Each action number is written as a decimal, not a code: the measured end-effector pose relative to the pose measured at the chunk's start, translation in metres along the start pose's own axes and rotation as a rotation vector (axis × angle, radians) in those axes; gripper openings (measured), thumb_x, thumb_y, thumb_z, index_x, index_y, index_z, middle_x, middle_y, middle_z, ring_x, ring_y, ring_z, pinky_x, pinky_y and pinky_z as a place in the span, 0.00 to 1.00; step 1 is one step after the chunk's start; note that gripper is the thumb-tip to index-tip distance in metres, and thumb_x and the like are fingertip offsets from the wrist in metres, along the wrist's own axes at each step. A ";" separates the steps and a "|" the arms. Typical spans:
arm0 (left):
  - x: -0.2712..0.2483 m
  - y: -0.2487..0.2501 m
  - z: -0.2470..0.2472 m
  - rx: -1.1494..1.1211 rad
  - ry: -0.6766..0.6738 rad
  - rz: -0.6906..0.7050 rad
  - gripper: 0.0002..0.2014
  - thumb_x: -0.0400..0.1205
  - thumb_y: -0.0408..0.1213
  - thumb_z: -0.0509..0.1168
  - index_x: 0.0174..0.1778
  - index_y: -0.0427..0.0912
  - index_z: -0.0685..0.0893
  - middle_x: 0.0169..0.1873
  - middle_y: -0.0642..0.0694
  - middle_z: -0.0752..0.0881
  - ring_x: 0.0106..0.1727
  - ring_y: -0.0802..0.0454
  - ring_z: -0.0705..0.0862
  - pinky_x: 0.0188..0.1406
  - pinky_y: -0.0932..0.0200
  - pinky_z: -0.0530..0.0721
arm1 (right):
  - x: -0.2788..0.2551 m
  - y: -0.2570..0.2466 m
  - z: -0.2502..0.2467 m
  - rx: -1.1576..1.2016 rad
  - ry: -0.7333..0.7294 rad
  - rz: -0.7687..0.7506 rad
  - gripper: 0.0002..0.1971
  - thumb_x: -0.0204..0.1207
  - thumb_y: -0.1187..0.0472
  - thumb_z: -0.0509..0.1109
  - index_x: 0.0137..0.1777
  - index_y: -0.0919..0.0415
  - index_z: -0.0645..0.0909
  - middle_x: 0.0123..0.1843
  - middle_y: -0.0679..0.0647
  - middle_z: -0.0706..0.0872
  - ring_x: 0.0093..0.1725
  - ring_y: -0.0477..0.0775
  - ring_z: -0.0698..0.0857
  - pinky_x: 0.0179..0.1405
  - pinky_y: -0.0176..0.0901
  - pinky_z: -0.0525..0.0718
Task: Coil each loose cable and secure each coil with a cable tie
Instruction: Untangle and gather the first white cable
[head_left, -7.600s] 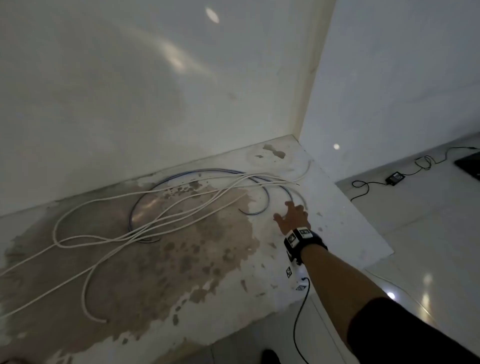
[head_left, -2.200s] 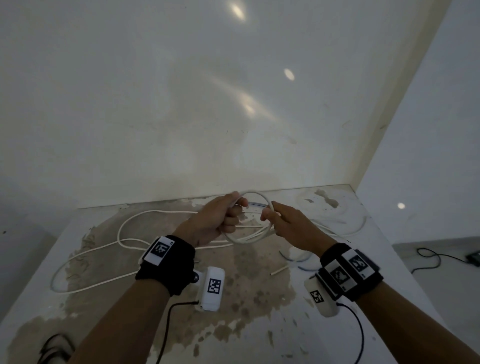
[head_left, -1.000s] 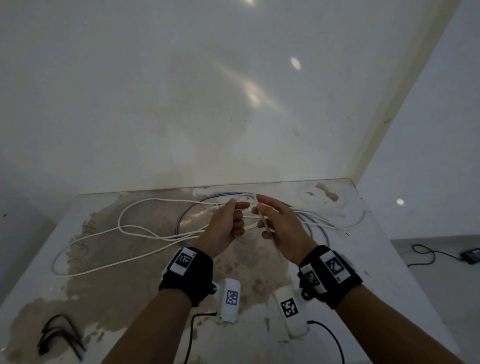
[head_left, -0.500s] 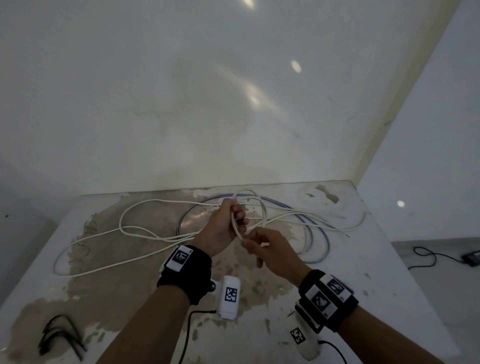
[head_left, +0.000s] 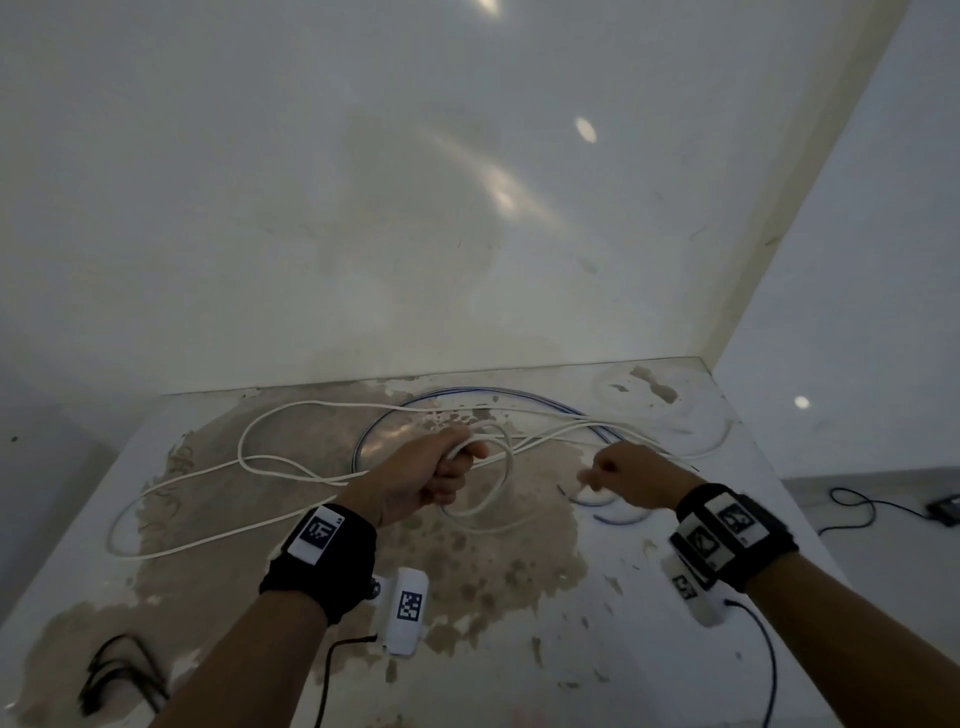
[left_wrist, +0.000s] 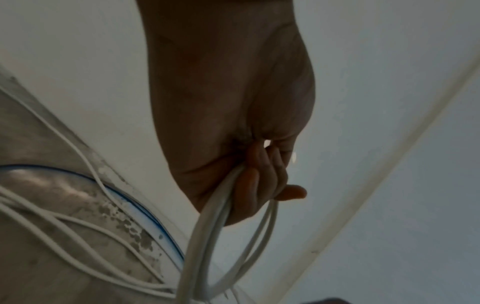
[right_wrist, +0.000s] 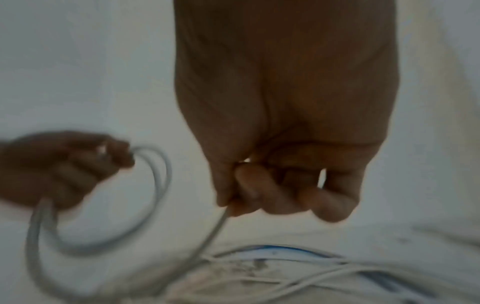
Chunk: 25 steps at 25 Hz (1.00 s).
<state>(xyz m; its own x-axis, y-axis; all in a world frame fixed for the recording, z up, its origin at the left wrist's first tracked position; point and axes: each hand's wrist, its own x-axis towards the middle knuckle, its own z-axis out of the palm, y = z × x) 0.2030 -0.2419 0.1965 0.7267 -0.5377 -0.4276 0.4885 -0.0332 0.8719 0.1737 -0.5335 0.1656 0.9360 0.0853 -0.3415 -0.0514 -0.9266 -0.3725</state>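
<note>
I am coiling the white cable (head_left: 483, 499): my left hand (head_left: 421, 480) is gripping the finished loops above the tabletop (head_left: 649, 649), while my right hand (head_left: 631, 480) is pinching the free run to draw slack. A blue cable (head_left: 467, 395) is lying tangled under it, likely snagging. Black ties (head_left: 111, 675), I'm guessing, are waiting near left.

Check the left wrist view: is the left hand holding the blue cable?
No, the left hand grips loops of the white cable, while the blue cable lies on the table untouched.
</note>
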 end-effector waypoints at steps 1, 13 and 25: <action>0.003 -0.002 0.003 -0.016 0.006 -0.007 0.20 0.90 0.46 0.50 0.42 0.39 0.80 0.22 0.52 0.62 0.19 0.58 0.58 0.21 0.62 0.59 | 0.003 -0.002 -0.002 0.182 0.113 0.024 0.24 0.83 0.48 0.68 0.35 0.69 0.80 0.28 0.52 0.79 0.26 0.49 0.79 0.27 0.33 0.75; 0.021 0.001 0.037 -0.272 -0.038 -0.057 0.17 0.85 0.42 0.48 0.30 0.45 0.67 0.18 0.55 0.58 0.21 0.56 0.47 0.19 0.64 0.49 | 0.001 -0.071 0.013 0.935 0.482 -0.262 0.04 0.83 0.63 0.70 0.50 0.61 0.86 0.43 0.56 0.93 0.44 0.53 0.92 0.45 0.50 0.92; 0.025 -0.002 0.025 -0.239 -0.058 -0.120 0.18 0.86 0.43 0.48 0.30 0.45 0.67 0.18 0.54 0.57 0.18 0.58 0.50 0.17 0.63 0.52 | 0.007 -0.053 0.016 1.303 0.387 -0.157 0.22 0.83 0.78 0.56 0.63 0.58 0.85 0.55 0.55 0.92 0.46 0.49 0.85 0.36 0.35 0.78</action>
<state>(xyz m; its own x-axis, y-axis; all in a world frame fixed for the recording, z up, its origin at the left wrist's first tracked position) 0.2082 -0.2764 0.1902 0.6312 -0.5896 -0.5040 0.6747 0.0967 0.7318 0.1769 -0.4778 0.1690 0.9879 -0.1496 -0.0399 -0.0228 0.1143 -0.9932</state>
